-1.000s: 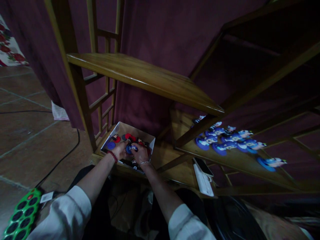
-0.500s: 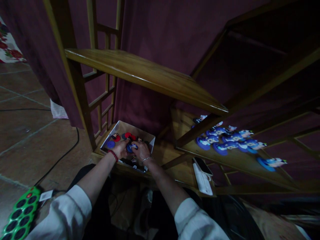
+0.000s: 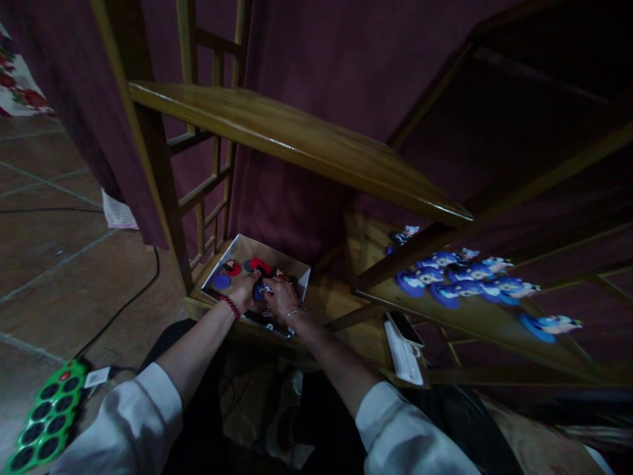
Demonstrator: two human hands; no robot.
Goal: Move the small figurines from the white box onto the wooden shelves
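Note:
A shallow white box (image 3: 271, 250) sits on the low wooden shelf, with small figurines on round bases inside. My left hand (image 3: 243, 291) and my right hand (image 3: 283, 298) meet over the box. Between their fingers is a figurine with a blue base (image 3: 259, 291), partly covered by the fingers. Beside my left hand lie a blue disc (image 3: 222, 282) and a red-based figurine (image 3: 231, 266). Another red piece (image 3: 260, 265) is behind the hands, near the box's back wall. Dark pieces at the box's front are too dim to make out.
Several blue and white figurines (image 3: 462, 289) stand on the shelf at right. A phone (image 3: 405, 328) rests on a white packet (image 3: 403, 359) below them. A wooden upper shelf board (image 3: 297, 142) juts out above the box. On the floor at left lies a green power strip (image 3: 49, 414).
The view has shifted slightly, so the shelf figurines appear farther right. Both hands stay together on the blue-based figurine over the box.

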